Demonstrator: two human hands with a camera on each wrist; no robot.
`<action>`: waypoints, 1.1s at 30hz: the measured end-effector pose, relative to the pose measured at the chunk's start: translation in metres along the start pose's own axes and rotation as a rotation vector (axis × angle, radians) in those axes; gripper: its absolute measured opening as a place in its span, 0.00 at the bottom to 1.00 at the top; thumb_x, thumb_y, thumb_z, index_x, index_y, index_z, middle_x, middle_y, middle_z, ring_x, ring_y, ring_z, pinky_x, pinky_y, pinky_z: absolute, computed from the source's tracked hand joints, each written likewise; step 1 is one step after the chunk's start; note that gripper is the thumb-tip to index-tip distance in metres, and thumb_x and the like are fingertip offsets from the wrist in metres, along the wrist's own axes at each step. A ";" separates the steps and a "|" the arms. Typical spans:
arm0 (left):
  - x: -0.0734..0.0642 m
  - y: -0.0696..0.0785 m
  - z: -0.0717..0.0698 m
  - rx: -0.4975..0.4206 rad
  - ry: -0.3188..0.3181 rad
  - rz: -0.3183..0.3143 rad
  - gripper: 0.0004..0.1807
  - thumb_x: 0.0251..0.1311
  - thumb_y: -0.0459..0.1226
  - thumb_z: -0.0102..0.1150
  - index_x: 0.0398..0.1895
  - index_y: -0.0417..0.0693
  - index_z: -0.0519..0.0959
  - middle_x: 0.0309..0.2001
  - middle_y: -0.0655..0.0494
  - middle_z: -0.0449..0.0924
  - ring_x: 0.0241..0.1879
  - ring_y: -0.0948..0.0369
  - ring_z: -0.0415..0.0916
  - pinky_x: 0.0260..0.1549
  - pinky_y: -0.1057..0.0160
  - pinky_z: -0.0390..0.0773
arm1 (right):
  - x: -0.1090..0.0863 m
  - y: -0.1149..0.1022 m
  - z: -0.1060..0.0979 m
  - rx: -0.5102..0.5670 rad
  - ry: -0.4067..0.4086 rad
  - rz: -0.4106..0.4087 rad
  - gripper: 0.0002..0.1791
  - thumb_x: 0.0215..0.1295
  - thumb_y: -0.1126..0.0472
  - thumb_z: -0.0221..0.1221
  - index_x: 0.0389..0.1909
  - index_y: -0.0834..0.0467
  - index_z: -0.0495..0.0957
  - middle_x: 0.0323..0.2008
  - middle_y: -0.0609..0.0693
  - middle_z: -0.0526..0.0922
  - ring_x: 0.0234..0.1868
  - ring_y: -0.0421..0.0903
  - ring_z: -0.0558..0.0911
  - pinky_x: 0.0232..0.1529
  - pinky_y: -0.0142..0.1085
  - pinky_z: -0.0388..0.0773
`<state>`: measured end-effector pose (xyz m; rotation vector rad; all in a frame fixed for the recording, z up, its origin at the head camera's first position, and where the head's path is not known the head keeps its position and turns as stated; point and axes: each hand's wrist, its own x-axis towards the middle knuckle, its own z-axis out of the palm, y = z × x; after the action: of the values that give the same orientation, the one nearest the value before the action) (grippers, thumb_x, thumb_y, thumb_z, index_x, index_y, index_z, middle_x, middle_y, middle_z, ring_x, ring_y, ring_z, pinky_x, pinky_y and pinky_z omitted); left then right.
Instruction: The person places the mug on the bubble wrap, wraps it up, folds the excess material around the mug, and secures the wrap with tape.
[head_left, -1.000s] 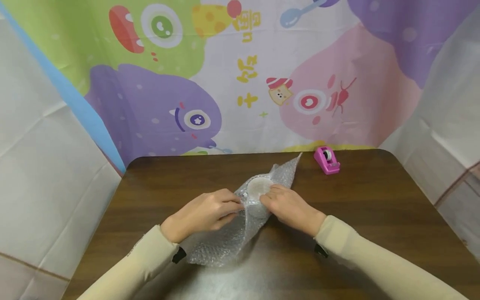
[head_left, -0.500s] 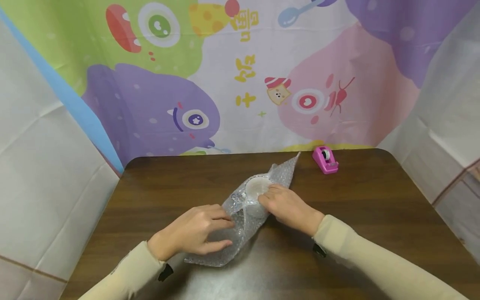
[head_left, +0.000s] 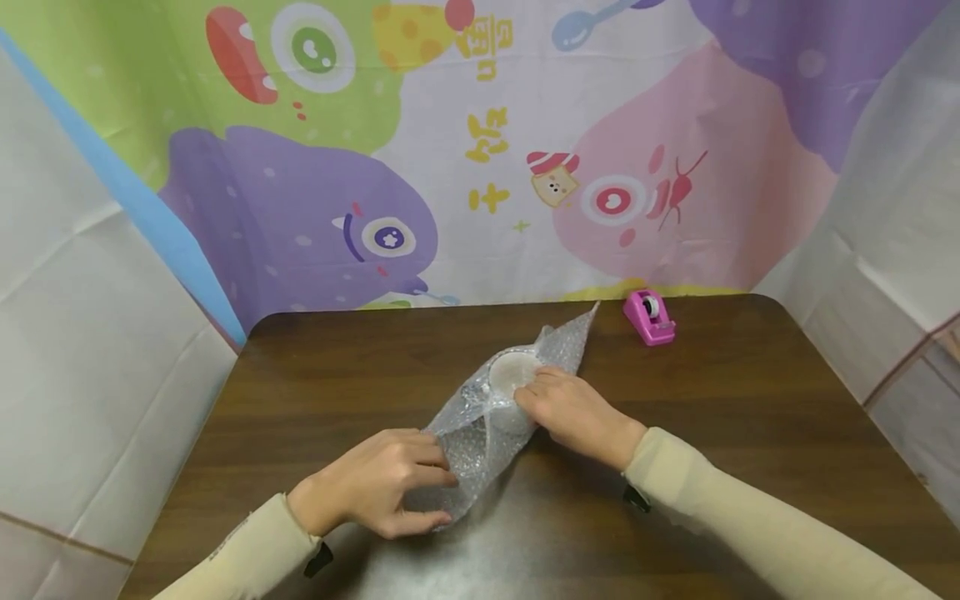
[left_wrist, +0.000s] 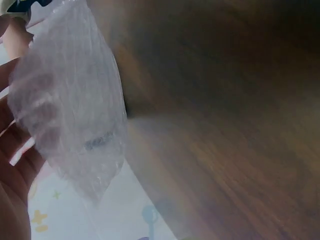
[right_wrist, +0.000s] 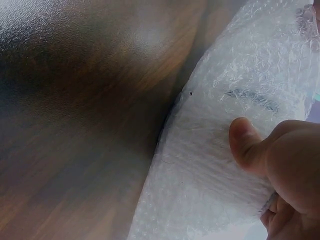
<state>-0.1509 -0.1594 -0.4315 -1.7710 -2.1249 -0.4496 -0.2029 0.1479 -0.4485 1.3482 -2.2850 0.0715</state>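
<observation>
A white cup [head_left: 512, 372] with a round opening stands near the table's middle, wrapped in clear bubble wrap [head_left: 467, 454]. My right hand [head_left: 573, 412] pinches the cup's near right side through the wrap. In the right wrist view the right thumb [right_wrist: 245, 142] presses flat on the wrapped outside, while the fingers are mostly hidden behind it. My left hand [head_left: 382, 483] is at the loose near-left end of the wrap, fingers spread and loosely bent. Through the film [left_wrist: 70, 95], the left wrist view shows those fingers blurred. The wrap's other end rises to a point at the back right.
A pink tape dispenser [head_left: 649, 318] with a roll of tape sits at the back right of the brown wooden table [head_left: 712, 383]. Behind the table hangs a cartoon-printed cloth [head_left: 480, 242]. Pale panels [head_left: 97, 250] stand along both sides.
My left hand has drawn away from the cup, moving left and toward the near side along the wrap, its fingers spreading. The right hand stays on the cup.
</observation>
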 end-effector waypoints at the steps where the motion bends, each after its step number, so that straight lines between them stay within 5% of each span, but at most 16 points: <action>1: 0.000 0.001 0.000 -0.009 -0.009 -0.001 0.14 0.53 0.51 0.74 0.37 0.54 0.88 0.32 0.67 0.83 0.31 0.69 0.77 0.36 0.69 0.81 | 0.000 0.000 0.000 0.000 0.001 0.002 0.15 0.54 0.80 0.60 0.28 0.57 0.71 0.21 0.46 0.75 0.32 0.50 0.82 0.59 0.45 0.82; 11: -0.009 0.005 0.003 -0.022 -0.102 -0.043 0.21 0.50 0.59 0.75 0.37 0.54 0.87 0.35 0.67 0.82 0.36 0.68 0.75 0.40 0.69 0.80 | 0.002 0.000 -0.001 0.004 0.013 -0.004 0.16 0.54 0.79 0.61 0.27 0.56 0.70 0.20 0.45 0.74 0.30 0.49 0.81 0.57 0.44 0.83; 19: -0.013 0.004 0.007 0.076 -0.176 -0.036 0.34 0.41 0.67 0.75 0.46 0.55 0.84 0.43 0.63 0.78 0.42 0.64 0.73 0.44 0.64 0.80 | 0.001 0.000 -0.001 0.007 0.018 -0.007 0.15 0.55 0.80 0.60 0.28 0.57 0.70 0.20 0.45 0.75 0.31 0.50 0.81 0.56 0.44 0.83; 23: -0.016 0.005 0.009 0.122 -0.229 -0.059 0.36 0.33 0.57 0.80 0.50 0.56 0.82 0.47 0.61 0.77 0.47 0.62 0.73 0.47 0.61 0.81 | 0.001 0.001 0.000 0.002 0.026 -0.009 0.15 0.55 0.79 0.60 0.27 0.57 0.70 0.20 0.45 0.74 0.31 0.50 0.81 0.56 0.44 0.83; 27: -0.019 0.006 0.011 0.146 -0.269 -0.074 0.38 0.23 0.40 0.74 0.51 0.55 0.80 0.48 0.60 0.77 0.50 0.60 0.74 0.48 0.59 0.82 | 0.000 0.001 0.000 -0.010 0.035 -0.015 0.15 0.56 0.79 0.60 0.27 0.57 0.70 0.20 0.44 0.74 0.30 0.49 0.80 0.55 0.43 0.83; 33: -0.016 0.000 0.005 0.167 -0.166 -0.032 0.28 0.33 0.28 0.63 0.46 0.52 0.82 0.44 0.60 0.79 0.46 0.61 0.75 0.45 0.62 0.80 | 0.000 0.001 -0.001 -0.005 0.027 -0.008 0.16 0.54 0.80 0.60 0.27 0.56 0.69 0.20 0.44 0.73 0.29 0.49 0.79 0.55 0.43 0.83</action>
<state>-0.1489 -0.1717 -0.4430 -1.7357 -2.2319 -0.1312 -0.2032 0.1487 -0.4477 1.3462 -2.2559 0.0808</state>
